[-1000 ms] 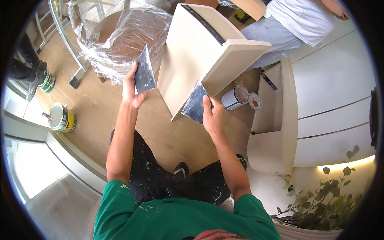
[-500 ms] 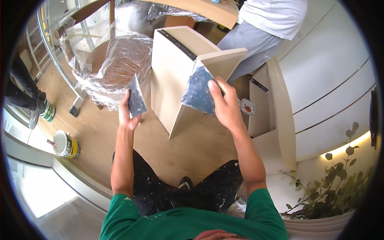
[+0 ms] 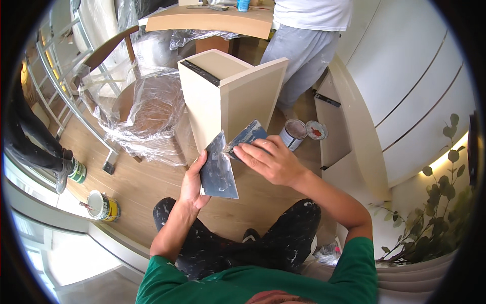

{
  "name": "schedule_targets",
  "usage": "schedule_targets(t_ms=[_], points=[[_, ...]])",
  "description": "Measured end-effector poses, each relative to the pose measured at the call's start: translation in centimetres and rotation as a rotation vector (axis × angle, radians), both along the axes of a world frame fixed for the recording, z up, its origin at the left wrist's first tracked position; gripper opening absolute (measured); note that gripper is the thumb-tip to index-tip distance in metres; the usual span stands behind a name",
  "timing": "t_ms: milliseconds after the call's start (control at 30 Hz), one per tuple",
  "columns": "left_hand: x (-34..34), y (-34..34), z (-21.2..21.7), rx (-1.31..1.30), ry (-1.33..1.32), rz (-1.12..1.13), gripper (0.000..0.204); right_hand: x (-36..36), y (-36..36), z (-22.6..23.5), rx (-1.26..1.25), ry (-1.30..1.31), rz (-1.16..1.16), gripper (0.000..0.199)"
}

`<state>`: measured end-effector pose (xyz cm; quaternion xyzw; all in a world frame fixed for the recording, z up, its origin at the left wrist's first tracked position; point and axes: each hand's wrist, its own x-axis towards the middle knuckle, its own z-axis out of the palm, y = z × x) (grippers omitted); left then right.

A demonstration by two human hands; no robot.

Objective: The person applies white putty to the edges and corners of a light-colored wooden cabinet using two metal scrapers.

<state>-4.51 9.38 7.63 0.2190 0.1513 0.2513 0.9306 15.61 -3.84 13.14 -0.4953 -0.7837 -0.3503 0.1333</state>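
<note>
My left hand (image 3: 191, 182) grips a flat blue-grey putty spreader (image 3: 218, 175) by its left edge, with smears of pale filler on its face. My right hand (image 3: 273, 161) holds a second putty spreader (image 3: 251, 133), tilted, its face streaked with filler. A small lump of filler shows where the second spreader's edge meets the upper right part of the first. Just beyond both hands stands a cream board piece (image 3: 254, 101) of panels joined at an angle, with a black metal strip (image 3: 200, 72) along one top edge. The right fingertips partly cover the second spreader.
An open filler can (image 3: 293, 133) stands right of the boards, its lid (image 3: 316, 130) beside it. At left are a plastic-wrapped chair (image 3: 147, 106), a metal ladder (image 3: 66, 86) and a paint can (image 3: 104, 206). A person in grey trousers (image 3: 301, 55) stands behind; another's dark-clad legs (image 3: 33, 137) show left.
My hands have come together in front of the boards. The right spreader has come down from the board edge to touch the left one, and the view has shifted.
</note>
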Motion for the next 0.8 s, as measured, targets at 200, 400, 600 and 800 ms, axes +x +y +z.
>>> schedule_targets(t_ms=[200, 400, 600, 800], points=[[-1.5, 0.5, 1.4, 0.388, -0.025, 0.459, 0.049, -0.9, -2.9, 2.5, 0.010, 0.522, -0.037, 0.038], [-2.0, 2.6, 1.9, 1.830, 0.077, 1.149, 0.055, -5.1, -3.4, 4.1, -0.456, 2.535, 0.333, 0.027], [-1.5, 3.1, 3.6, 2.330, -0.190, 1.015, 0.029, -7.2, -3.3, 5.1, -0.649, 2.789, 0.320, 0.022], [-1.9, 4.1, 2.4, 2.423, 0.026, 0.930, 0.041, -6.2, -3.3, 3.7, -0.711, 2.708, 0.352, 0.024]])
